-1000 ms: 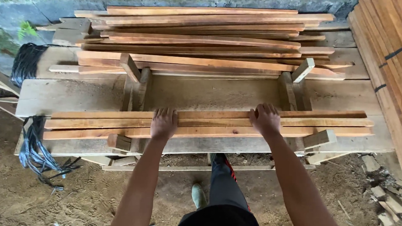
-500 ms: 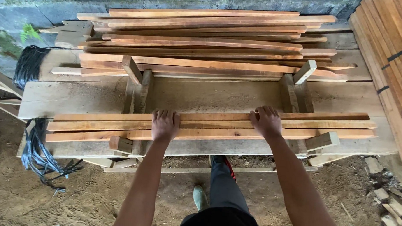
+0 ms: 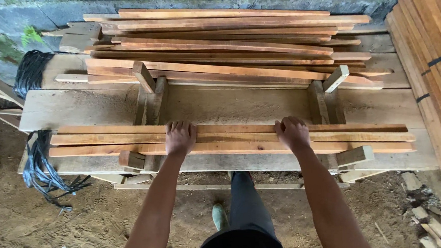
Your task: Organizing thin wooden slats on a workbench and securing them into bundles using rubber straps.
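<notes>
Near slats (image 3: 239, 137) are pressed flat on two cross blocks by the left hand (image 3: 180, 137) and right hand (image 3: 293, 133), both open, palms down. Uneven pressure could slide the loose slats off the near bench (image 3: 77, 108) edge; splinters are likely.

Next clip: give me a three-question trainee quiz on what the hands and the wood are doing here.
1. True or false: both hands rest flat on the near row of wooden slats.
2. Which lies farther from the person? A) the near row of slats B) the big pile of slats C) the green shoe
3. Fill in: the bundle of black straps hangs at the workbench's ____ end.

Key
1. True: the left hand and right hand press palm down on the slats, gripping nothing.
2. B
3. left
</notes>
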